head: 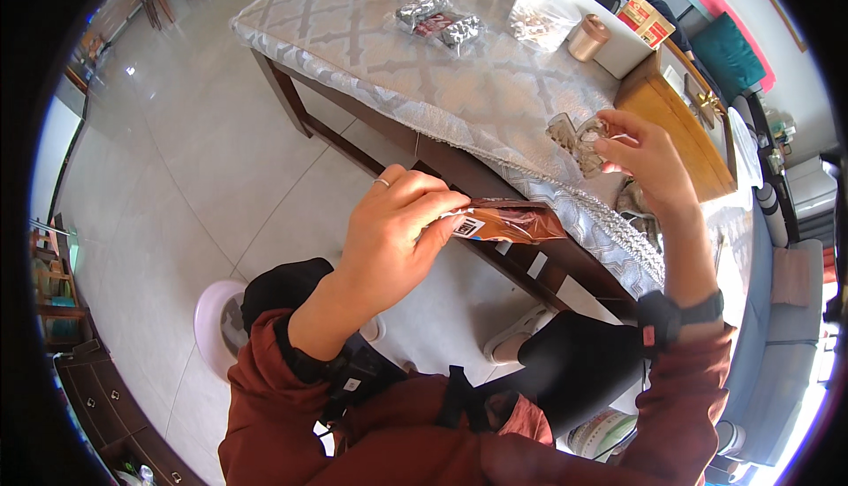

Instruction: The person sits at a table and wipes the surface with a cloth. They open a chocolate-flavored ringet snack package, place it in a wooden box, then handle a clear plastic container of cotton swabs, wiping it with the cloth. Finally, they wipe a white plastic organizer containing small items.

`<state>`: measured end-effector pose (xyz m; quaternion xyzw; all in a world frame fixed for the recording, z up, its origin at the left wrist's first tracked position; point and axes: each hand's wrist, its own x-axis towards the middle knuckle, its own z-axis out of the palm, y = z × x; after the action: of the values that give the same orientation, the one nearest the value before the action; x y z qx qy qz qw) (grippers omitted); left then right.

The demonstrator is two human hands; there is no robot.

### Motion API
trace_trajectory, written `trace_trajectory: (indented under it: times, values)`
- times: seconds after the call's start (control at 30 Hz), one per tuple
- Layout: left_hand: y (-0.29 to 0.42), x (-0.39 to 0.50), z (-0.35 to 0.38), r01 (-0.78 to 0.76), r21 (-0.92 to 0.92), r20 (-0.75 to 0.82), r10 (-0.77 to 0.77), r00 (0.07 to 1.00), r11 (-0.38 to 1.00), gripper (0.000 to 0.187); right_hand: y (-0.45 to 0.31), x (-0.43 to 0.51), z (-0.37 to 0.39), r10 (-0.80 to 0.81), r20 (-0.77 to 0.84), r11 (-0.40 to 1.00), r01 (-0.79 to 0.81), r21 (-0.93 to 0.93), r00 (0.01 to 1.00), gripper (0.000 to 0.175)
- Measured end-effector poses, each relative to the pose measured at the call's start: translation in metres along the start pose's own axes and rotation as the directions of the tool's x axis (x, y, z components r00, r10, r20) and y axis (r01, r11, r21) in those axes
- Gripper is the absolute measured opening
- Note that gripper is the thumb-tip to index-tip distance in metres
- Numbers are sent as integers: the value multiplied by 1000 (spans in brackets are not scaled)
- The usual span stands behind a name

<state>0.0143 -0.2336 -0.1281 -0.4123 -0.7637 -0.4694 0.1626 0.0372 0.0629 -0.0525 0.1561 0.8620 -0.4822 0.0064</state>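
My left hand (391, 234) grips one end of a brown, shiny plastic packet (523, 220). The packet bears a printed code and hangs in front of the table edge. My right hand (636, 148) is raised over the right part of the table. Its thumb and fingers close on a small translucent greyish-brown object (583, 145) with a ridged shape, which looks like plastic or glass. Part of that object is hidden behind my fingers.
On the patterned table cover (371, 49) lie a clear bag with silvery wrapped pieces (440, 22), a clear plastic tub (542, 19), a copper-coloured canister (588, 39) and a wooden box (682, 128). A pale pink basin (215, 334) stands on the floor at left.
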Motion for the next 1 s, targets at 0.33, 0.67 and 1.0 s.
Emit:
trace_trajectory:
  times: [0.33,0.67,1.0]
  values:
    - [0,-2,1,-10,-29,-37,9,999,1000,19,-42,-95,33,-700,-135,652,549,-524,702,50]
    - [2,-5,-4,251,-446,60,-251,966,859,13,30,-8,24,-608,-178,670,380,-637,774,62]
    - [8,1,1,273,-746,141,-257,956,608,17,-11,-110,70,-674,-140,733,680,-9,725,40]
